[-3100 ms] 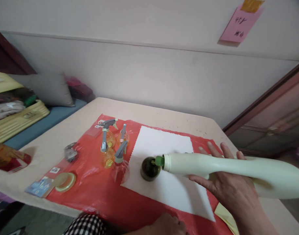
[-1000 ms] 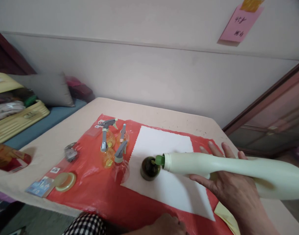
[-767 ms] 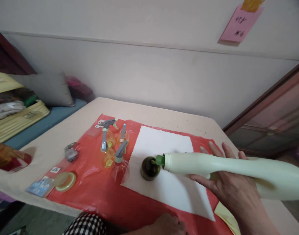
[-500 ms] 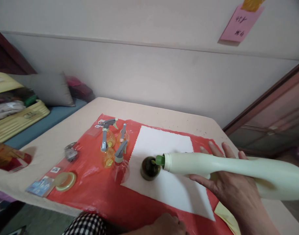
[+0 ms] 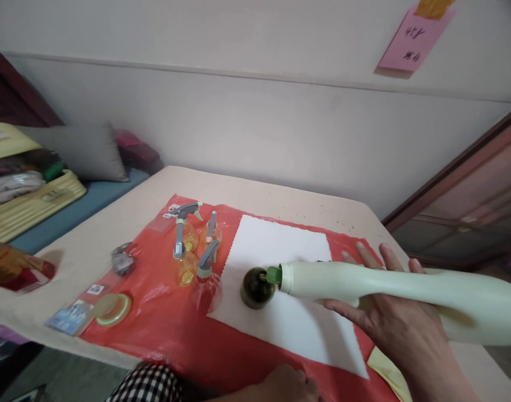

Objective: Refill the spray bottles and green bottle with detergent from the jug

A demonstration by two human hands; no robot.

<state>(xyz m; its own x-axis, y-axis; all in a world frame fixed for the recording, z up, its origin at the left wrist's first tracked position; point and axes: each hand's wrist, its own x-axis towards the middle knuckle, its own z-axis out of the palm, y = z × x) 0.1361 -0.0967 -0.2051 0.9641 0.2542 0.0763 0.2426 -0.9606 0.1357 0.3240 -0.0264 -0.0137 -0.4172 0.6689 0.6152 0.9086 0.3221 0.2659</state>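
From the head view, your right hand is wrapped around the waist of the big pale bottle, thumb on the near side and fingers fanned out over the far side, so it's a full clamp and not a pinch. The bottle lies nearly flat, its long axis running right to left, with the fat end off to your right and the green spout at the left tip. That spout sits right at the mouth of the little dark jar, touching or just above it, can't tell which. The jar stands on the white cloth near its left edge, and the cloth lies on the red sheet over the table. Your left hand is low at the near edge of the table, mostly cut off by the frame, so whether it's spread or curled I can't tell; it's near the jar but not on it. Just left of the jar are three spray bottles bunched together, pretty near it. There's more room on the cloth to the right, under the bottle, and behind the jar. A round lid lies well apart, out left.
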